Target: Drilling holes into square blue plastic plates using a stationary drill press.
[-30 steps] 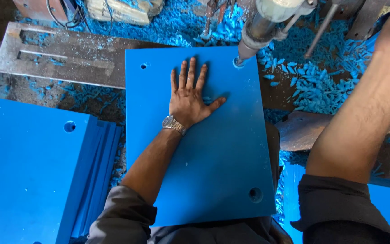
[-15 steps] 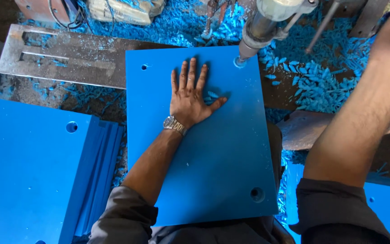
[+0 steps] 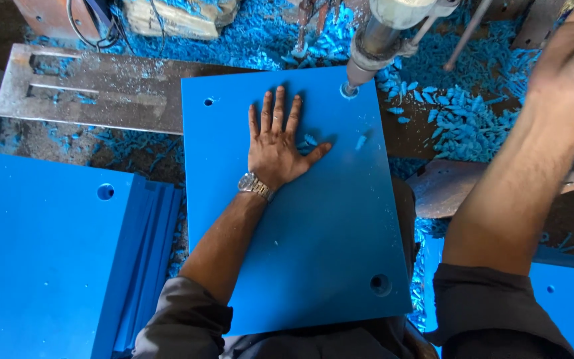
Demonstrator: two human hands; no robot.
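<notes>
**Blue Sheet Held Flat Under the Drill**

The left hand (image 3: pixel 278 147) is laid flat on the blue sheet (image 3: pixel 313 226), palm down, with the fingers spread and the thumb angled out to the right. Nothing is gripped by it; the sheet is only pressed down. A metal wristwatch (image 3: pixel 255 185) is worn on the left wrist.

The right hand (image 3: pixel 569 56) is raised at the upper right edge of the view and is blurred; whether it is closed on anything cannot be told.

The sheet is positioned in the centre of the view. The tip of the drill (image 3: pixel 380 41) is seen touching the sheet's far right corner. One small hole (image 3: pixel 208 102) is found at the far left corner and a larger hole (image 3: pixel 380 284) near the near right corner.

A stack of blue sheets (image 3: pixel 48 259) lies to the left. Blue shavings (image 3: pixel 466 119) are scattered behind and beside the drill.
</notes>
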